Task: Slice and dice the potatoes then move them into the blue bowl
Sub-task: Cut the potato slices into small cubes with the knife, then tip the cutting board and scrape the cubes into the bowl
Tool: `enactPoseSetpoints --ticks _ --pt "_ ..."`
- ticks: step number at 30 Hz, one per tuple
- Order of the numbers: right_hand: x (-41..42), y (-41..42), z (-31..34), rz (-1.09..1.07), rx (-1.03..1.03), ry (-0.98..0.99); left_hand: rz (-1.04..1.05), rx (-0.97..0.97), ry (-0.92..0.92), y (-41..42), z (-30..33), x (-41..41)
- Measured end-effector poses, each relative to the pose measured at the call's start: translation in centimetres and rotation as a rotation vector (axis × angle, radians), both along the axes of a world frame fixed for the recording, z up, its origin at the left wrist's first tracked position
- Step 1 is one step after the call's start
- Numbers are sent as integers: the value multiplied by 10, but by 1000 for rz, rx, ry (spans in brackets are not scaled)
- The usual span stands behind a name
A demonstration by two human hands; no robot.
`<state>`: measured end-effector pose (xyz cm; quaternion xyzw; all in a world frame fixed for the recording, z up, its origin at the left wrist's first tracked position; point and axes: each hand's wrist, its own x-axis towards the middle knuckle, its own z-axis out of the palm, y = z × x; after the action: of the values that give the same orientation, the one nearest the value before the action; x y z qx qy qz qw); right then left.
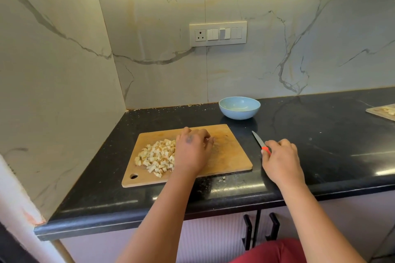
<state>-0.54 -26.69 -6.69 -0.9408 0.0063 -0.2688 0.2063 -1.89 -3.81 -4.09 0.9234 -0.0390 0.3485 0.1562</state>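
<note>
Since the diced potato (155, 157) lies heaped on the cutting board (226, 156), cutting looks finished; the left hand (193, 148) cups the pile, the right hand (281, 157) grips the knife (261, 142), and the blue bowl (239, 107) seems empty.

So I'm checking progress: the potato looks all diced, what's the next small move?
Probably let go of the knife onto the counter: the diced potatoes lie piled on the board, and the blue bowl looks empty.

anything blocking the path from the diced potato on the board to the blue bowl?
Nothing visible. The diced potato lies on the cutting board; the blue bowl stands just beyond the board's far right corner, countertop between bare.
</note>
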Motion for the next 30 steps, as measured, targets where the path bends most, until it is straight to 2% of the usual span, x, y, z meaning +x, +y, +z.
enactPoseSetpoints --ticks 3,6,8,11,13,15,17,24,30 --pt "-5 3 -1 37 -23 -211 -6 -126 -163 17 -4 -19" --pt "-8 24 0 219 6 -340 135 -315 -253 47 -4 -46" --pt "-6 44 1 404 60 -308 262 -493 -199 73 -2 -59" --pt "-1 70 10 513 166 -111 351 -718 51 105 3 -60" --pt "9 88 20 525 215 120 369 -697 247 115 4 -51" --pt "22 104 27 568 216 335 372 -580 430 117 -1 -39" --pt "33 118 29 596 197 435 363 -485 530 115 -7 -31" --pt "39 140 27 584 88 418 258 -485 551 101 0 -8" --pt "39 140 26 579 202 352 164 -487 529 81 -2 11"
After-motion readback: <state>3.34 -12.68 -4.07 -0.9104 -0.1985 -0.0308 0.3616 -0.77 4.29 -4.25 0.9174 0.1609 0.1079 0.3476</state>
